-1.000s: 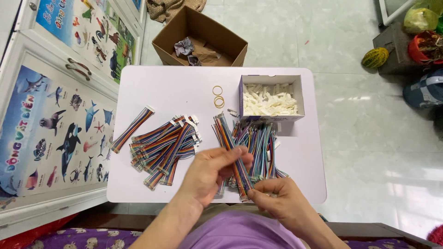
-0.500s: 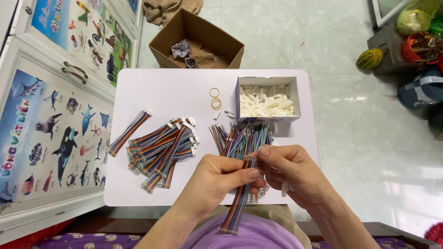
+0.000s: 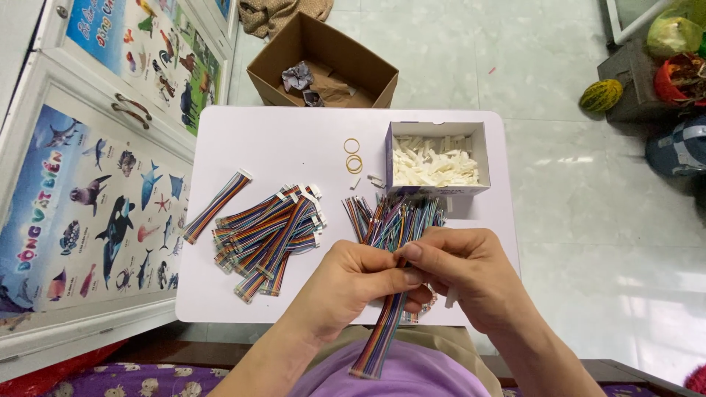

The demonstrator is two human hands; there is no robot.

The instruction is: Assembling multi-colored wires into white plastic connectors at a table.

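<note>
My left hand (image 3: 351,283) and my right hand (image 3: 469,276) meet over the near edge of a small white table (image 3: 294,140). Together they pinch the top end of a rainbow ribbon cable (image 3: 381,334) that hangs down toward my lap. Right behind my hands lies a loose pile of ribbon cables (image 3: 397,217) without end pieces. To the left lies a heap of ribbon cables with white connectors (image 3: 271,234), and one single cable (image 3: 215,206) lies apart from it. An open box of white plastic connectors (image 3: 434,162) stands at the table's back right.
A few rubber bands (image 3: 354,156) lie beside the box. A brown cardboard box (image 3: 323,62) with scraps stands on the tiled floor behind the table. Cabinet doors with animal posters (image 3: 95,184) run along the left. Bags and a melon (image 3: 601,95) sit at the far right.
My hands have risen from the table's near edge with one cable, brought its upper end between both thumbs and drawn together; the cable now hangs straight down.
</note>
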